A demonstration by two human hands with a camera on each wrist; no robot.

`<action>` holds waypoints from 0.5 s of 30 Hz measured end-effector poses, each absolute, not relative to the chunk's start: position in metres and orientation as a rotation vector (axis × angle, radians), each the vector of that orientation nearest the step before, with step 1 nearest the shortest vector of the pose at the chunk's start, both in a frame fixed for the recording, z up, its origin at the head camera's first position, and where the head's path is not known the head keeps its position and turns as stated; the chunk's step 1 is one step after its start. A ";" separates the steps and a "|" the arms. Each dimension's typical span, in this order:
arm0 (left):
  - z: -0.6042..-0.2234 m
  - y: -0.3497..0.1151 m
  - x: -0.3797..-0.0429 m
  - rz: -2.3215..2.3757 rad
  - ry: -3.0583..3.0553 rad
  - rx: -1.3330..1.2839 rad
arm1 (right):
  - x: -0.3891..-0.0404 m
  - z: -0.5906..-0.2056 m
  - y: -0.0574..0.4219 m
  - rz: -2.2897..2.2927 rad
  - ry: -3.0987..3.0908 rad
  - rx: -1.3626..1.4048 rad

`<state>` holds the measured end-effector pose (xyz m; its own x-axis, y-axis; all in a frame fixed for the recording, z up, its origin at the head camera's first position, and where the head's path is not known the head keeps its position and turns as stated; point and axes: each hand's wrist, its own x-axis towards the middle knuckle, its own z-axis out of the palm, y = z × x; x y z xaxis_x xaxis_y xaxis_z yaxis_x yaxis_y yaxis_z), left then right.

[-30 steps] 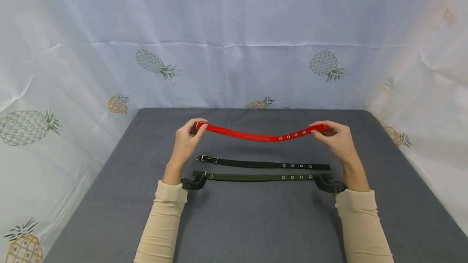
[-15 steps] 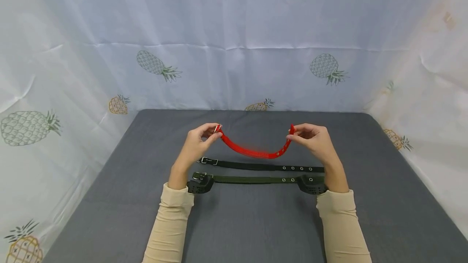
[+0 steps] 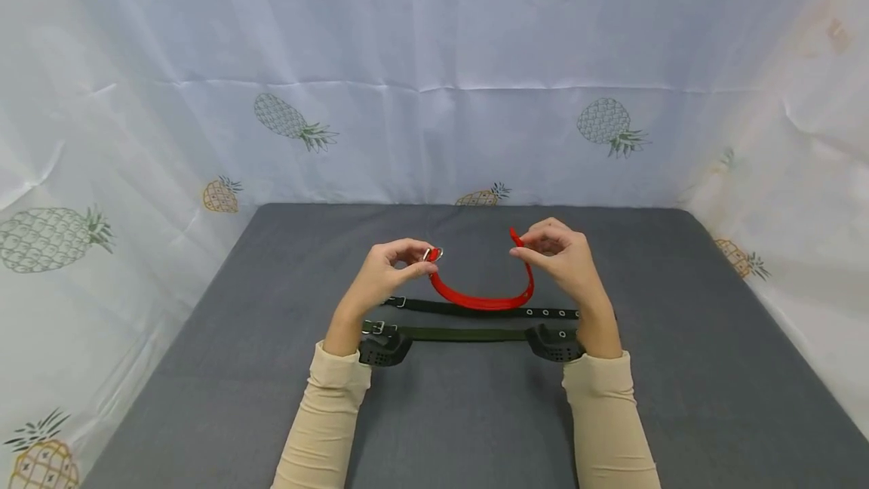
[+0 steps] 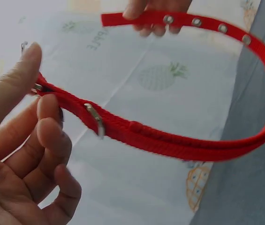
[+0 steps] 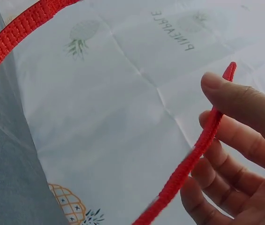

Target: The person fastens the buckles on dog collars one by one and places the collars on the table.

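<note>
A red collar [image 3: 482,303] with a metal buckle hangs in a U between both hands, above the table. At its buckle end, my left hand [image 3: 387,272] pinches the strap between thumb and fingers. My right hand [image 3: 562,255] pinches the other end, whose tip sticks up past the thumb. The left wrist view shows the silver buckle frame [image 4: 94,120] and a row of metal eyelets [image 4: 196,22] towards the free end. In the right wrist view the strap tip [image 5: 230,71] pokes out above the thumb.
A black collar [image 3: 475,309] and an olive green collar [image 3: 468,334] lie straight and side by side on the grey table [image 3: 468,413], partly covered by the wrists. A white curtain [image 3: 434,44] printed with pineapples hangs behind.
Both hands have come towards each other, holding the red collar's ends. The collar has gone from a nearly straight, shallow sag to a deep U.
</note>
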<state>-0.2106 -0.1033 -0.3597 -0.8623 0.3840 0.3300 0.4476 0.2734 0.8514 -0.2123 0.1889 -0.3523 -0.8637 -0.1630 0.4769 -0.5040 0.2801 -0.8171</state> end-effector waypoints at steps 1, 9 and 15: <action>-0.361 -0.102 -0.210 -1.697 -2.451 -0.825 | -0.212 -0.353 0.188 1.625 -2.236 0.617; -0.367 -0.088 -0.210 -1.785 -2.378 -0.907 | -0.214 -0.360 0.178 1.660 -2.348 0.539; -0.369 -0.082 -0.211 -1.875 -2.346 -0.916 | -0.213 -0.359 0.165 1.592 -2.424 0.591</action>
